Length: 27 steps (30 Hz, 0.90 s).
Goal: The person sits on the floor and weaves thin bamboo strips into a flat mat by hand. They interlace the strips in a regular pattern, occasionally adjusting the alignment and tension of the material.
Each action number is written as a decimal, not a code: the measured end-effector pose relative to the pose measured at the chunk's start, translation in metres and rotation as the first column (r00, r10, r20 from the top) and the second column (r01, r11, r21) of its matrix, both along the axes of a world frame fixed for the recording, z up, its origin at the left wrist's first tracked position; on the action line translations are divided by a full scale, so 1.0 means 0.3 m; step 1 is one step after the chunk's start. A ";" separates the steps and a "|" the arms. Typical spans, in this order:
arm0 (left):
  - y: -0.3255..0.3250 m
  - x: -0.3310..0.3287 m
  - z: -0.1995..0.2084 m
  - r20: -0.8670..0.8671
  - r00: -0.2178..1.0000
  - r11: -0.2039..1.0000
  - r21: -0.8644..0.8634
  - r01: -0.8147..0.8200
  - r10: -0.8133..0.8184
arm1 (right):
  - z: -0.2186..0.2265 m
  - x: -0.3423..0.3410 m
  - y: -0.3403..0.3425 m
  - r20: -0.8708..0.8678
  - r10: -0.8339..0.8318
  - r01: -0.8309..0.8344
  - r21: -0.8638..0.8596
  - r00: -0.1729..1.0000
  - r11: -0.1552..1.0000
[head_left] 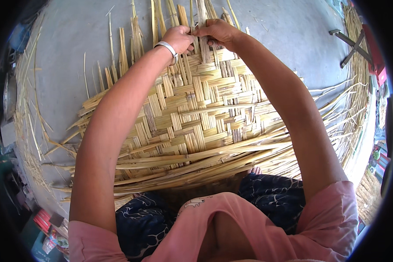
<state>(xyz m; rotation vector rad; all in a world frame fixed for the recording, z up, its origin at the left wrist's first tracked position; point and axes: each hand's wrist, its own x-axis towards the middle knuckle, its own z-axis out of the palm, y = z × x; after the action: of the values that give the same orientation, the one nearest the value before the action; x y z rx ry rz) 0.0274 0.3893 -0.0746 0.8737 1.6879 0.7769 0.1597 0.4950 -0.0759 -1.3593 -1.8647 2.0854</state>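
Observation:
A half-woven mat of flat, yellowish reed strips lies on the floor before me, its bands crossing over and under. At its far edge both arms reach out and the two hands nearly touch. My left hand, with a silver bangle at the wrist, has its fingers curled closed on the strips. My right hand pinches a reed strip between thumb and forefinger, beside a wider greyish upright strip. The fingertips partly hide what they grip. Uncrossed strip ends point away beyond the woven part.
Loose reeds lie across the near part of the mat, close to my knees. More long reeds are heaped at the right. Dark metal crossed legs stand at the far right on the grey floor. Scattered stalks lie at the left.

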 end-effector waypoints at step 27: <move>-0.173 0.107 0.000 -0.539 0.842 0.925 0.326 0.197 0.011 | 0.146 0.172 -0.193 0.010 0.072 -0.060 -0.428 0.997 0.902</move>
<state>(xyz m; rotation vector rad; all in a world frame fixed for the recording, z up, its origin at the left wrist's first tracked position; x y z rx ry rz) 0.0596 0.3372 -0.0747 1.5431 1.9871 0.8500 0.2114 0.4371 -0.0322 -1.4141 -1.5317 2.6400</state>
